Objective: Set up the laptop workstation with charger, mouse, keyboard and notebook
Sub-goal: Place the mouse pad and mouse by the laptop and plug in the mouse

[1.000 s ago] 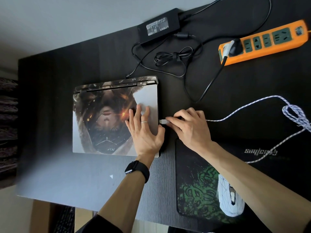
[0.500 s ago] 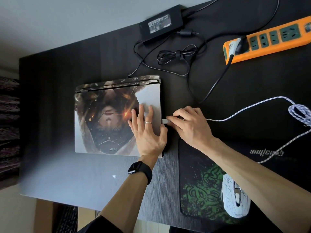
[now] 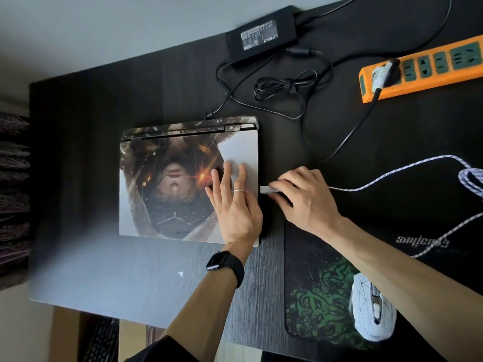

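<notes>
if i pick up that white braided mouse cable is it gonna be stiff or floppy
Probably floppy: the braided cable lies in loose curves with a loop at the right. Likely light, yet its loop could snag. The USB plug, pinched by the right hand, looks rigid.

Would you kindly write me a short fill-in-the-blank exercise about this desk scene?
1. The left hand lies flat on top of the closed ____.
2. The right hand pinches the white ____ connector of a braided cable.
3. A black plug sits in the ____ power strip.
4. The white mouse rests on a black and green ____.

Missing words: laptop; USB; orange; mouse pad.
</notes>
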Available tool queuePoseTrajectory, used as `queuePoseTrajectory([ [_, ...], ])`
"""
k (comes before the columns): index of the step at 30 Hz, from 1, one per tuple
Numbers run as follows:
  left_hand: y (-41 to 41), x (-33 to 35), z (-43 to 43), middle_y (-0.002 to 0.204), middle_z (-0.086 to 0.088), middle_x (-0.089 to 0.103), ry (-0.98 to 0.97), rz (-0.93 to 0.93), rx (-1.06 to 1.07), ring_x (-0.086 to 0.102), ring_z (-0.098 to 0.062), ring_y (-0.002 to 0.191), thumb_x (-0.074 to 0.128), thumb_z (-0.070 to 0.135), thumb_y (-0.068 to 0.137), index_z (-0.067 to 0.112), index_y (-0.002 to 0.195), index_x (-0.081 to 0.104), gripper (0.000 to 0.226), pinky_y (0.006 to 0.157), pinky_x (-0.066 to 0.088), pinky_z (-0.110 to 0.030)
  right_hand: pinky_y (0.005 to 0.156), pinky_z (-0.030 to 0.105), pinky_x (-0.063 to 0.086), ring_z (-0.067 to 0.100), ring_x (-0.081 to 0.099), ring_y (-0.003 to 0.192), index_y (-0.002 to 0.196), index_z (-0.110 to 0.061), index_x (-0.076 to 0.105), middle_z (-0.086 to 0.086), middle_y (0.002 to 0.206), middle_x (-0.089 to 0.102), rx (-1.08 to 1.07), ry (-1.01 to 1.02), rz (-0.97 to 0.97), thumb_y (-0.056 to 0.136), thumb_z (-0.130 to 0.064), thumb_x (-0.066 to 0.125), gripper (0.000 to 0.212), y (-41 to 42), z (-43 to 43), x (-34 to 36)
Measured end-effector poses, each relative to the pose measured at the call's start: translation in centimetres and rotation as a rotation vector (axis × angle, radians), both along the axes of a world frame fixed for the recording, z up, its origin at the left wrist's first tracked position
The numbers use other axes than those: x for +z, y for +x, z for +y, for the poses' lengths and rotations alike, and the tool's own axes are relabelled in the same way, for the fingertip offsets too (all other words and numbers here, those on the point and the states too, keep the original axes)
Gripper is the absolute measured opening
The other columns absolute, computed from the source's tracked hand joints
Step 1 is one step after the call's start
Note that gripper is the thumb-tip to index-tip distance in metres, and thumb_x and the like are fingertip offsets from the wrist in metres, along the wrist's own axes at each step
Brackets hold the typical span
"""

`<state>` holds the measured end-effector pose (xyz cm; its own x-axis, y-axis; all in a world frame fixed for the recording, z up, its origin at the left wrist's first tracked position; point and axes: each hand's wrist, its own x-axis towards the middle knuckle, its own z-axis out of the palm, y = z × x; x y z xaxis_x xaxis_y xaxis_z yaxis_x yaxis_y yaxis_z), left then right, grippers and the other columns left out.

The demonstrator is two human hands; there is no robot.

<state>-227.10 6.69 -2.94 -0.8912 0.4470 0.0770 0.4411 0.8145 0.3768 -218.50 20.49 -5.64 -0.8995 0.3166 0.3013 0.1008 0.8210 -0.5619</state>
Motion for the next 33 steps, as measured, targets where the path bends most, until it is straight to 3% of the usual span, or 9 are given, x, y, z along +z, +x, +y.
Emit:
queuePoseTrajectory([
  [23,0.1,0.0,0.1,0.155,-0.012,0.038,-0.024,-0.031,0.013,0.019,-0.040,0.149,0.033,0.012,0.088,0.018,0.140,0.055,0.057,0.119,0.008,-0.060,0.072,0.036,0.042,0.021,0.057,0.081,0.105,-0.016,0.075,-0.004,0.096,0.067,0.037,0.059,0.048,0.097,-0.027,0.064,0.017,-0.3,0.1,-1.1],
  [30,-0.8,1.3,-1.5,0.161,-0.012,0.025,-0.197,-0.144,-0.151,0.011,-0.041,0.150,0.022,0.028,0.096,0.021,0.152,0.038,0.058,0.117,0.008,-0.061,0.078,0.040,0.050,0.026,0.059,0.094,0.120,-0.013,0.069,0.004,0.108,0.065,-0.039,-0.016,-0.212,0.086,-0.026,0.067,0.037,0.6,-1.7,1.0],
  [33,-1.5,2.7,-2.2,0.163,-0.010,0.022,-0.318,-0.220,-0.245,0.011,-0.037,0.150,0.030,0.024,0.098,0.022,0.154,0.032,0.055,0.120,0.015,-0.056,0.088,0.045,0.053,0.031,0.063,0.105,0.129,-0.009,0.062,0.008,0.119,0.066,-0.164,-0.052,-0.354,0.083,-0.018,0.069,0.047,2.6,-2.6,3.4],
])
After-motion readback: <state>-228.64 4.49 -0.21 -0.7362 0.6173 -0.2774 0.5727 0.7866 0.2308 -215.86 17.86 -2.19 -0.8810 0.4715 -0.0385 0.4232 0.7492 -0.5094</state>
